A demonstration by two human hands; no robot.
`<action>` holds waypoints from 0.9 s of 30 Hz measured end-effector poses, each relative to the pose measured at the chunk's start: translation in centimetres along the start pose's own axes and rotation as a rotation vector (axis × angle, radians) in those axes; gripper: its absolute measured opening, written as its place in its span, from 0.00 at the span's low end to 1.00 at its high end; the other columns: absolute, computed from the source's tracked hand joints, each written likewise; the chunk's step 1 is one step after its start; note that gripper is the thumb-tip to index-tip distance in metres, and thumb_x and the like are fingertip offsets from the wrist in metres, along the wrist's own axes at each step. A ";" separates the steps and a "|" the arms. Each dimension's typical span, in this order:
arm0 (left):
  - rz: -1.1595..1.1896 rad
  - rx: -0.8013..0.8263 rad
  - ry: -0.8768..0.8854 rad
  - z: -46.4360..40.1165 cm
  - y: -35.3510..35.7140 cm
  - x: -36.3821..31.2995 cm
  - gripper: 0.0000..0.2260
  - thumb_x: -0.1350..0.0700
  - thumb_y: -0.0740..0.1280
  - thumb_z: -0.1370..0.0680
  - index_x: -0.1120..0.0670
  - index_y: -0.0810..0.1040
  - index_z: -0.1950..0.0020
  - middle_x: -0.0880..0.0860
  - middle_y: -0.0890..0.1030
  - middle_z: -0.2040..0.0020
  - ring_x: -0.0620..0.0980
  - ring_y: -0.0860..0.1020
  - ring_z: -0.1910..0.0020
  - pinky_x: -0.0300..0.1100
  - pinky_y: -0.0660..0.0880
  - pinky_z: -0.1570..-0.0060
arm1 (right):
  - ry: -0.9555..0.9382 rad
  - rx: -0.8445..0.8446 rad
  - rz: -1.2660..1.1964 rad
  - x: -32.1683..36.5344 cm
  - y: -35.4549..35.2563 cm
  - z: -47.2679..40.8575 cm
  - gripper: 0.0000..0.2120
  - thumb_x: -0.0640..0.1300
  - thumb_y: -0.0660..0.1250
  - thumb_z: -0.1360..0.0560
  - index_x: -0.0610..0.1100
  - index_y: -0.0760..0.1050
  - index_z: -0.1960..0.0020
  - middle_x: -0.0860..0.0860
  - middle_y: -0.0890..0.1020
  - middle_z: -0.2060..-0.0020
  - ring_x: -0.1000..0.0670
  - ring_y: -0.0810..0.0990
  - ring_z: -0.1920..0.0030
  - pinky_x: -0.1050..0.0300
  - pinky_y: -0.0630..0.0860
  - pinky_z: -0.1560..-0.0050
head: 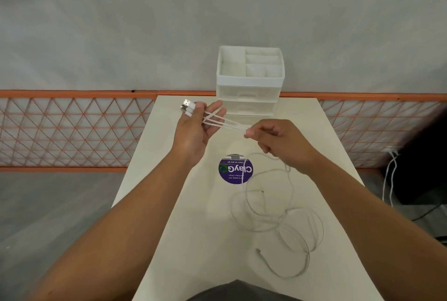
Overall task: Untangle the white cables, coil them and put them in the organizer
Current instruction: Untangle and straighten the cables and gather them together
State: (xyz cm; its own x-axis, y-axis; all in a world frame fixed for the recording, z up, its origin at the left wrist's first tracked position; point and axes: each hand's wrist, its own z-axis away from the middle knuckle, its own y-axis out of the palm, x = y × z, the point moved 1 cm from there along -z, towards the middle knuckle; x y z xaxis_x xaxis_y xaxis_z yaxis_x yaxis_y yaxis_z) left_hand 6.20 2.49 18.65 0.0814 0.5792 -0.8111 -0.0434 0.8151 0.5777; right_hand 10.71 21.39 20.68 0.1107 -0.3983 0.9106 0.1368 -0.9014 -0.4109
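My left hand (pixel 193 129) is raised above the table and pinches the USB plug ends (pixel 187 107) of the white cables between thumb and fingers. The strands (pixel 225 123) run taut from there to my right hand (pixel 278 139), which pinches them between thumb and forefinger. Below my right hand the white cables (pixel 278 218) fall onto the table in loose overlapping loops, with one small connector end (pixel 259 251) lying free. The white organizer (pixel 250 83) stands at the far end of the table, with open top compartments and two shut drawers.
The cream table (pixel 193 216) is narrow, and its left and right edges are close to my arms. A round purple sticker (pixel 235 171) lies at the table's middle. An orange mesh fence (pixel 72 131) runs behind. More white cords (pixel 390 175) hang at the right by a dark object.
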 end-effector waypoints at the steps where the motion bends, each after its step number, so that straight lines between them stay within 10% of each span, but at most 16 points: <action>1: -0.002 -0.018 -0.004 -0.1 -0.3 0.1 0.08 0.55 0.55 0.15 0.56 0.71 0.49 0.61 0.82 0.40 0.55 0.84 0.47 0.46 0.82 0.49 | -0.017 0.028 0.002 0.2 0.0 0.1 0.11 0.48 0.67 0.23 0.41 0.82 0.55 0.55 0.73 0.78 0.58 0.68 0.76 0.71 0.65 0.71; 15: -0.015 0.012 0.049 0.6 1.0 0.5 0.08 0.55 0.56 0.16 0.56 0.73 0.50 0.58 0.85 0.46 0.54 0.83 0.44 0.47 0.80 0.44 | 0.278 -0.046 0.337 -1.8 -1.8 0.5 0.20 0.61 0.68 0.28 0.44 0.83 0.63 0.52 0.83 0.70 0.55 0.75 0.70 0.61 0.71 0.64; 21: -0.064 -0.064 0.068 0.0 -0.7 -0.1 0.08 0.55 0.57 0.16 0.56 0.74 0.49 0.57 0.85 0.45 0.52 0.84 0.46 0.45 0.81 0.46 | 0.185 0.195 0.085 -0.8 -2.9 1.5 0.07 0.48 0.70 0.26 0.47 0.85 0.53 0.51 0.82 0.67 0.57 0.72 0.70 0.68 0.69 0.67; 27: -0.022 -0.055 0.084 0.3 -0.1 -0.4 0.08 0.55 0.57 0.16 0.56 0.74 0.49 0.59 0.84 0.43 0.52 0.84 0.47 0.45 0.81 0.47 | 0.192 -0.002 0.049 -1.4 -3.3 1.3 0.08 0.49 0.72 0.28 0.50 0.83 0.65 0.51 0.82 0.67 0.56 0.73 0.71 0.67 0.70 0.66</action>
State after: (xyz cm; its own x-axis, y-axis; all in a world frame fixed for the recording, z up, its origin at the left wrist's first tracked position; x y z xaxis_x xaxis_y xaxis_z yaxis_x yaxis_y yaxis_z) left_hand 6.49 2.22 18.96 -0.0007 0.5586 -0.8295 -0.0972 0.8255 0.5560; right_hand 11.40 25.13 20.69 -0.0730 -0.4664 0.8816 0.1342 -0.8805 -0.4547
